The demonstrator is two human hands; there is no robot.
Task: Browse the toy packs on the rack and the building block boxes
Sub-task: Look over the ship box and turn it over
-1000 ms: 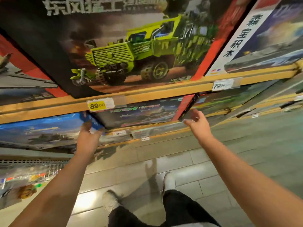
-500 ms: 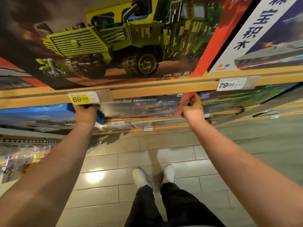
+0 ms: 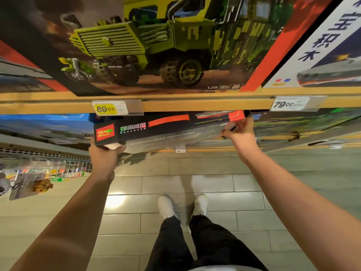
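Observation:
A long dark building block box (image 3: 168,127) with a red SEMBO label sticks out from under the wooden shelf (image 3: 195,103), its narrow top face turned toward me. My left hand (image 3: 104,155) grips its left lower corner from beneath. My right hand (image 3: 239,132) holds its right end, fingers curled on the edge. Above the shelf stands a big box (image 3: 166,44) showing a green truck. A white box (image 3: 320,47) with dark characters stands to its right.
Yellow 89.00 tag (image 3: 109,108) and white 79.00 tag (image 3: 291,103) hang on the shelf edge. A blue box (image 3: 43,124) sits left, a green one (image 3: 297,122) right. A wire rack with toy packs (image 3: 39,178) is at lower left. My feet (image 3: 182,206) stand on grey tiles.
Both hands took hold of the dark box on the lower shelf and drew it outward toward me; its top face with the SEMBO label now shows.

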